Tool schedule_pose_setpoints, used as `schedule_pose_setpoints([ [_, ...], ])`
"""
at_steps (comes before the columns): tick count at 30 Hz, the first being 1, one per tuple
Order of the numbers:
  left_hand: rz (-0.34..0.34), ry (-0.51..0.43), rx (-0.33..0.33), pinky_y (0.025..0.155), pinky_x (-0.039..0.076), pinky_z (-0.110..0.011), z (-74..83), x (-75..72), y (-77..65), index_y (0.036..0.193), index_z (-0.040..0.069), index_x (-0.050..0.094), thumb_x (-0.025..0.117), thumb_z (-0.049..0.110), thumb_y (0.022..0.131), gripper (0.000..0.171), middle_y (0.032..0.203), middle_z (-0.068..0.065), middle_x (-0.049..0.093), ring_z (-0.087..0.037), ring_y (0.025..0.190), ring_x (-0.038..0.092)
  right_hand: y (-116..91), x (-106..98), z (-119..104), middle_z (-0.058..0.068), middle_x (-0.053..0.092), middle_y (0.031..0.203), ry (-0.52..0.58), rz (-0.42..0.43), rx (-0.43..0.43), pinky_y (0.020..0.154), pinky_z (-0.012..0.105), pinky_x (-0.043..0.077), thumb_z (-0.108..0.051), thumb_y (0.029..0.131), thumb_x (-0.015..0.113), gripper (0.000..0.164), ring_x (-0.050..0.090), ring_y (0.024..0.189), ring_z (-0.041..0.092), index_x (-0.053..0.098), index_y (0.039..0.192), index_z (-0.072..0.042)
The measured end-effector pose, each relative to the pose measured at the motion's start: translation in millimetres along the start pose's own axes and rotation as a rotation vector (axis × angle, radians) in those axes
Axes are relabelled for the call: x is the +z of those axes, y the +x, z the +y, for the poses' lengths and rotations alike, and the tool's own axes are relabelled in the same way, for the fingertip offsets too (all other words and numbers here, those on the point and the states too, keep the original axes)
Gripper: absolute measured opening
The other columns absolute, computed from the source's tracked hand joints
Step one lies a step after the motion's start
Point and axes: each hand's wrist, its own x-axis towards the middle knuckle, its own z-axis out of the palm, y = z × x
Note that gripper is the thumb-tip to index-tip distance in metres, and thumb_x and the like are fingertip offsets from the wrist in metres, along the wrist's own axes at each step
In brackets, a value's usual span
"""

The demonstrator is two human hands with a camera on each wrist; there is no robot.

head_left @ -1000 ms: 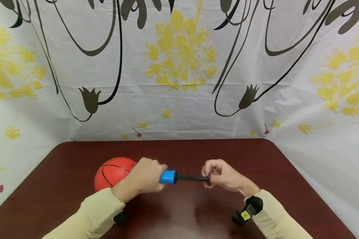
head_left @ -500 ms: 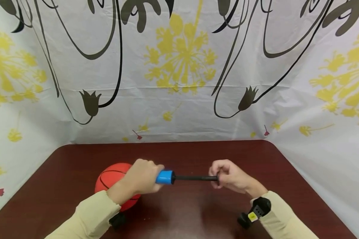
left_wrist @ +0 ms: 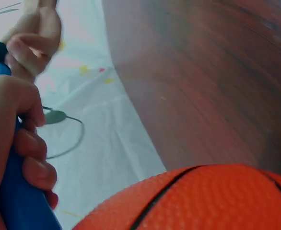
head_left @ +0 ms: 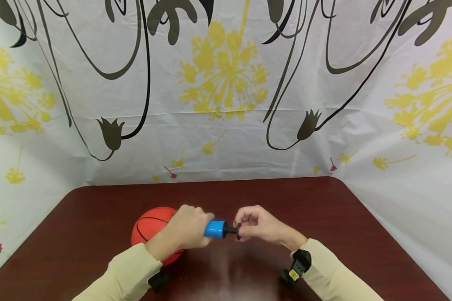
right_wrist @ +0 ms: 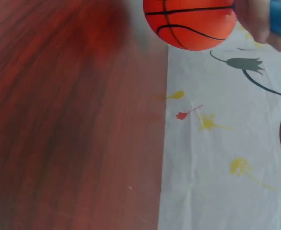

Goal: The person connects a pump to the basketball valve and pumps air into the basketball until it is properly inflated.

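A blue hand pump (head_left: 215, 229) lies roughly level above the table, its short black rod (head_left: 230, 230) showing on the right. My left hand (head_left: 188, 228) grips the blue barrel, fingers wrapped round it in the left wrist view. With thumb and curled fingers, my right hand (head_left: 261, 227) holds the black end of the rod, close to the barrel. An orange-red basketball (head_left: 147, 226) with black lines is behind and left of my left hand, partly covered by it. The pump's left end is hidden behind that hand.
The dark red-brown wooden table (head_left: 286, 196) has rounded far corners. Behind it and at both sides hangs a white cloth (head_left: 245, 142) with yellow, grey and red flower prints. A black strapped device (head_left: 300, 262) sits on my right wrist.
My right hand first draws the rod out to the right, then pushes it back left, so much less rod shows now. The left hand and ball shift slightly right.
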Motion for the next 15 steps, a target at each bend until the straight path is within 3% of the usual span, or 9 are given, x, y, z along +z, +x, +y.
schedule_pose_setpoints([
  [3, -0.013, -0.012, -0.008, 0.043, 0.035, -0.022, -6.3, 2.9, -5.2, 0.071, 0.014, 0.053, 0.066, 0.034, 0.068, 0.024, 0.055, 0.007, 0.047, -0.006, 0.045, 0.042, -11.1, -8.8, -4.3, 0.0, 0.061, 0.084, 0.056, -0.037, 0.015, 0.063, 0.026, 0.05, -0.005, 0.086, 0.054, 0.007, 0.06, 0.073, 0.01, 0.053, 0.09, -0.001],
  [8, -0.019, -0.002, -0.055, 0.044, 0.038, -0.023, -17.0, 4.3, -14.5, 0.072, 0.014, 0.053, 0.067, 0.035, 0.067, 0.025, 0.058, 0.006, 0.05, -0.006, 0.047, 0.044, -35.8, -27.4, -10.3, 0.001, 0.058, 0.087, 0.201, -0.108, -0.024, 0.059, 0.019, 0.04, -0.012, 0.09, 0.049, 0.008, 0.056, 0.076, 0.01, 0.053, 0.095, -0.008],
  [12, -0.043, -0.021, -0.051, 0.045, 0.038, -0.023, -14.4, 5.2, -14.8, 0.073, 0.014, 0.054, 0.067, 0.034, 0.067, 0.024, 0.058, 0.006, 0.05, -0.006, 0.047, 0.044, -33.6, -27.2, -7.2, 0.005, 0.054, 0.08, 0.192, -0.134, -0.028, 0.053, 0.022, 0.036, -0.014, 0.089, 0.05, 0.011, 0.054, 0.073, 0.01, 0.048, 0.089, -0.003],
  [15, -0.048, -0.044, -0.044, 0.045, 0.037, -0.023, -7.3, 6.4, -11.4, 0.072, 0.013, 0.055, 0.067, 0.033, 0.066, 0.024, 0.057, 0.006, 0.049, -0.005, 0.046, 0.042, -18.6, -18.5, -2.3, 0.006, 0.055, 0.078, 0.107, -0.109, 0.001, 0.053, 0.022, 0.043, -0.005, 0.086, 0.053, 0.013, 0.056, 0.069, 0.01, 0.045, 0.084, 0.004],
])
